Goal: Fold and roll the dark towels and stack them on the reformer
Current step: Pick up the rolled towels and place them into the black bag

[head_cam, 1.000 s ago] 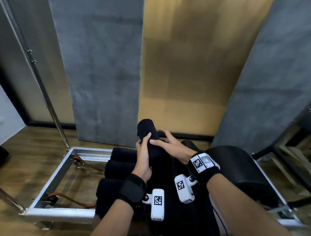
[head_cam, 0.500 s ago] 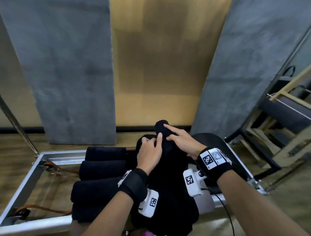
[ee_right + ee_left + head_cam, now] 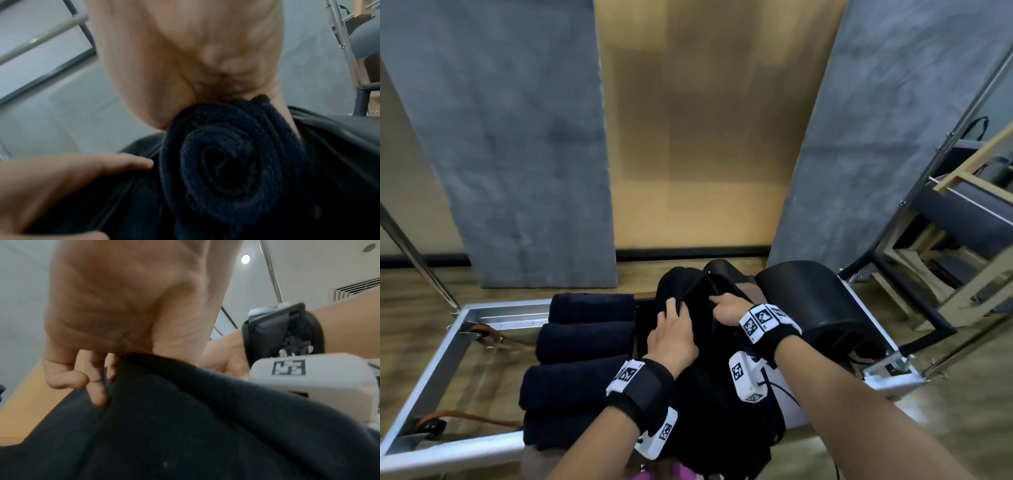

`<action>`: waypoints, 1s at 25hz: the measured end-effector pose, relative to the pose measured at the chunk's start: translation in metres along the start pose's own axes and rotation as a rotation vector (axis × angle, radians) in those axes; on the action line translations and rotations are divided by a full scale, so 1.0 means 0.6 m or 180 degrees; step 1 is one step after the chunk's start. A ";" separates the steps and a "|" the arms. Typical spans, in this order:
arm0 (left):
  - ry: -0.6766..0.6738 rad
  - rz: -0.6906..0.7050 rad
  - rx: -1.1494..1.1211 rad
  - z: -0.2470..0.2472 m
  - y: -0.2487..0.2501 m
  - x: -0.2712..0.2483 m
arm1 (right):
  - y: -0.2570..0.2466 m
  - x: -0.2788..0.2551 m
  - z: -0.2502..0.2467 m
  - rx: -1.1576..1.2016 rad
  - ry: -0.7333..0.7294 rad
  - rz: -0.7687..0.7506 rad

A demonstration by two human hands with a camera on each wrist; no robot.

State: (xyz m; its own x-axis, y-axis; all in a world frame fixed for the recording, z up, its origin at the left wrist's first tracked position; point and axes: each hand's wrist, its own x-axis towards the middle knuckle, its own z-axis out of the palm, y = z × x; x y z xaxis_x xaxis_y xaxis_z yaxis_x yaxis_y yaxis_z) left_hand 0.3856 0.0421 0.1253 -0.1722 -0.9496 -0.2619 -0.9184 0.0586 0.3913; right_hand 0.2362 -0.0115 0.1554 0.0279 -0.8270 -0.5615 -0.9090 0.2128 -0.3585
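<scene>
A rolled dark towel lies on a heap of dark cloth in the middle of the reformer. My left hand grips its left side, fingers curled over the fabric. My right hand holds its right end; the right wrist view shows the roll's spiral end under my right hand. Several rolled dark towels lie stacked side by side just left of my left hand.
A black curved pad stands on the reformer to the right of my hands. Brown straps lie inside the silver frame on the left. Grey wall panels rise behind, and wooden-framed equipment stands at the far right.
Both hands have brought the rolled towel down from an upright hold above the reformer onto the dark heap. My view has swung, so the stack sits further left.
</scene>
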 end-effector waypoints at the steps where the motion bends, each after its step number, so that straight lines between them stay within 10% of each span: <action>1: -0.0029 0.0033 -0.0017 0.000 -0.004 0.001 | 0.004 0.009 0.010 0.0062 0.0137 -0.0016; 7: -0.0266 0.0170 -0.0092 -0.003 -0.010 0.004 | 0.012 0.058 0.056 -0.0086 -0.0009 -0.0431; 12: -0.0299 0.0195 -0.0109 -0.008 -0.002 0.006 | 0.014 0.084 0.053 0.0022 0.1087 -0.0107; 18: -0.0284 0.0118 -0.0242 -0.009 -0.007 0.008 | 0.037 0.104 0.088 -0.0241 -0.0048 -0.0126; 25: -0.0080 -0.0018 -0.0274 -0.004 -0.013 0.013 | 0.055 0.110 0.074 -0.0029 0.0215 -0.0139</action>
State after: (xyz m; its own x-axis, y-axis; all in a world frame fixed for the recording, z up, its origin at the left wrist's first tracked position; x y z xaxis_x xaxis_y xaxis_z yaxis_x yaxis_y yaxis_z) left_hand 0.3924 0.0332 0.1224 -0.1771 -0.9417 -0.2860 -0.8855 0.0256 0.4639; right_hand 0.2264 -0.0357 0.0735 0.0396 -0.8687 -0.4938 -0.9112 0.1713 -0.3746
